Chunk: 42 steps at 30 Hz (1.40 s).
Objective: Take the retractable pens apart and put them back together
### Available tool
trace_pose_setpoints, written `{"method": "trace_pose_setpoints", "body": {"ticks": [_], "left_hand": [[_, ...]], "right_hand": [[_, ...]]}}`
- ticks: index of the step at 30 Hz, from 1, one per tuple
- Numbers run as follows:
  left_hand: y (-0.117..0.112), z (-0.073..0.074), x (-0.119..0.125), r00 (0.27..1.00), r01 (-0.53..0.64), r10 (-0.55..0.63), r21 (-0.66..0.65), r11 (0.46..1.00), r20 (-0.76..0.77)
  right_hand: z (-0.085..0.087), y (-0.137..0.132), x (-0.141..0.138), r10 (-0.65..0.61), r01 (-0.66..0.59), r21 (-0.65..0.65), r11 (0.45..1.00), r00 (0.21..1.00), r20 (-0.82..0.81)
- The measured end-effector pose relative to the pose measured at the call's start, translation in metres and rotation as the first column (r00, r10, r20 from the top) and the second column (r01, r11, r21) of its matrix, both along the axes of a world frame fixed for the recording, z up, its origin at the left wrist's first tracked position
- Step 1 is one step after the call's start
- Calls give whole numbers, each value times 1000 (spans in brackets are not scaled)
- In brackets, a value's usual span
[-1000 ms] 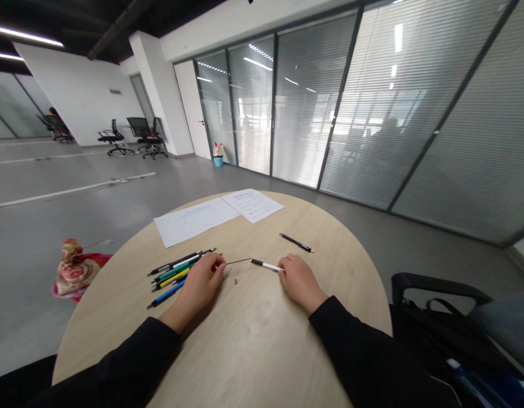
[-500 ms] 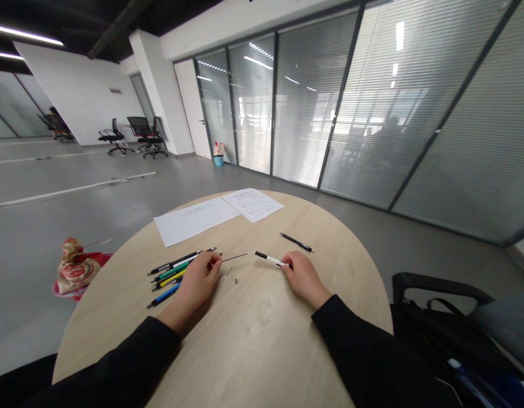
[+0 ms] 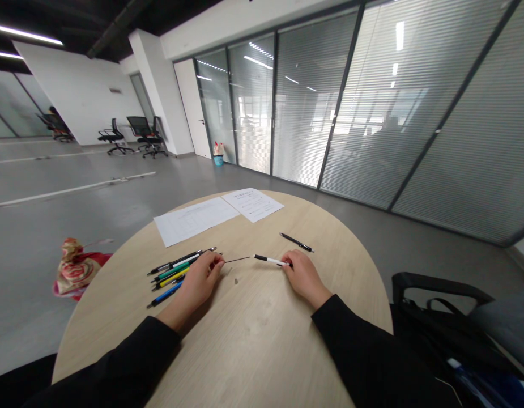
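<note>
Between the fingertips of my left hand [image 3: 204,276] is a thin dark pen refill [image 3: 237,259], its free end pointing right. My right hand [image 3: 303,273] is closed on a white pen barrel [image 3: 269,260] with a black grip, its open-looking front end facing the refill. A small gap separates the refill's end from the barrel. On the table below them lies a small metal pen tip [image 3: 235,281]. Several pens, among them a green pen [image 3: 172,271], a yellow pen [image 3: 170,279] and a blue pen [image 3: 163,296], lie beside my left hand, which partly covers them.
A black pen [image 3: 296,242] lies beyond my right hand. Two printed sheets, a wide sheet [image 3: 196,220] and a smaller sheet [image 3: 254,205], rest at the far edge of the round table [image 3: 253,340]. A black chair [image 3: 440,283] stands at the right.
My left hand has shifted slightly right with the refill, bringing it nearer the barrel. The barrel in my right hand has levelled a little and moved slightly left.
</note>
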<state>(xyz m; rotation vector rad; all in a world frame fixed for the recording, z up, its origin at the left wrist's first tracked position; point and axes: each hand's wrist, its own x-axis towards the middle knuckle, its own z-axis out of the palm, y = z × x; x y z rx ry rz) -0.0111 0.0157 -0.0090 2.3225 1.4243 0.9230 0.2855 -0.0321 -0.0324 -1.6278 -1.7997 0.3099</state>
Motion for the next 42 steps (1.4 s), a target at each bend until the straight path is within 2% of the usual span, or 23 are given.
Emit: {"method": "trace_pose_setpoints", "body": {"ticks": [7,18,22,28,42], "left_hand": [[-2,2,2,996,89,-90,-38,995,-26],[-18,10,13,960,279,-279,-60,958,1],[-18,9,13,960,280,-281,-77,957,-6],[-16,3,11,975,223,-224,-47,974,-18],[-22,16,15,964,265,-264,-44,963,21]], "right_hand": [[3,-1,2,54,-55,42,998,998,32],[7,-8,-11,215,-215,80,973,977,8],[6,-9,-14,249,-247,70,966,969,-9],[7,-9,-13,227,-223,85,971,973,-37],[5,-8,-13,236,-233,80,969,971,-31]]}}
